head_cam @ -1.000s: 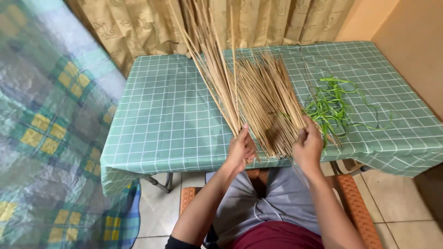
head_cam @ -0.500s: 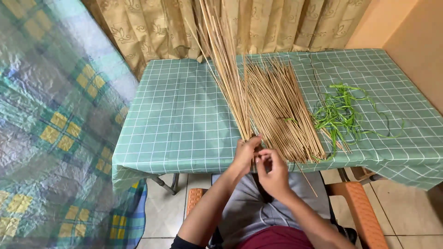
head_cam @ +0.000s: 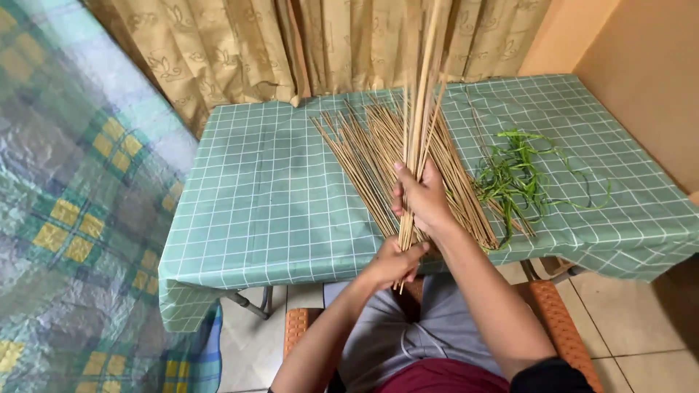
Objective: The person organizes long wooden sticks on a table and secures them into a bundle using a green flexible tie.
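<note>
Now | gathering: both hands clenched on stick bundle (head_cam: 419, 131), left hand (head_cam: 393, 263) at base, right hand (head_cam: 422, 196) above, raised over desk (head_cam: 255, 204) | next: I reckon evening the ends, firm grip.

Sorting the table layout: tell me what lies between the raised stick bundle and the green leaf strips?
In the head view, loose sticks lie fanned on the tablecloth between them.
</note>
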